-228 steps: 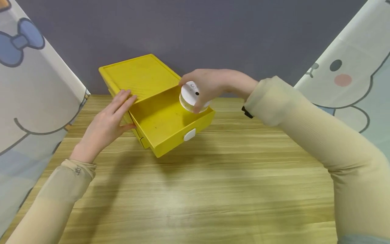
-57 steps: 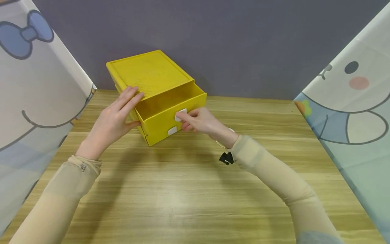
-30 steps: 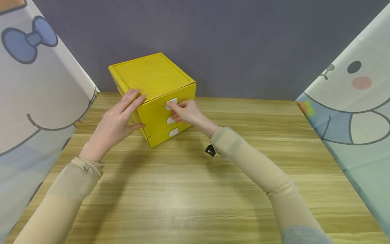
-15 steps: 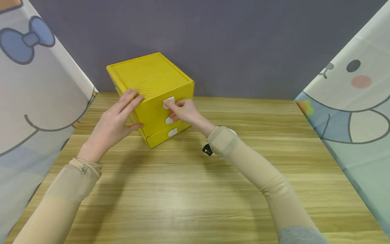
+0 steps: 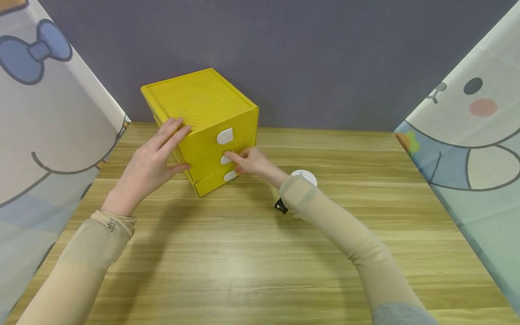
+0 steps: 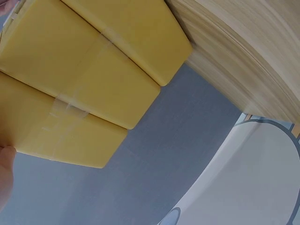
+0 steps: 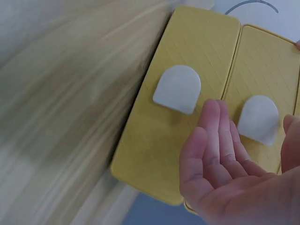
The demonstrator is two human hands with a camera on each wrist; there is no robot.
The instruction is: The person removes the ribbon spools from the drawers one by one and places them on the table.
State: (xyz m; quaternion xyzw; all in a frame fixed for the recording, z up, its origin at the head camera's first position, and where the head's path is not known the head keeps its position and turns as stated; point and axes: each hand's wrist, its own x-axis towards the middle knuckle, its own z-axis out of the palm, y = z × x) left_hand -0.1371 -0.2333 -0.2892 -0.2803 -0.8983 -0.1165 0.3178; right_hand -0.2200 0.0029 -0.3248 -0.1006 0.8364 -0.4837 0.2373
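A yellow drawer cabinet [image 5: 199, 101] stands at an angle, all its visible drawers pushed in. White tabs mark the drawers: a top tab [image 5: 225, 136], a middle tab [image 5: 225, 159] and a bottom tab [image 5: 230, 175]. My left hand [image 5: 150, 164] rests on the cabinet's near left corner, fingertips on the top and thumb low near the front edge. My right hand [image 5: 255, 161] is at the middle tab. In the right wrist view its fingers [image 7: 213, 122] and thumb stand either side of the middle tab [image 7: 258, 119], apart from it.
A round white flat-topped object [image 5: 304, 178] lies on the wooden table [image 5: 243, 253] beside the right sleeve, partly hidden by it. A small black piece [image 5: 280, 206] shows under the right wrist. A grey wall [image 5: 325, 63] stands behind, with cartoon-printed curtains [image 5: 471, 149] on both sides.
Earlier my right hand lifted the round white object from the upper drawer, then pushed that drawer shut. It has since moved down from the top tab to the middle one. My left hand has stayed.
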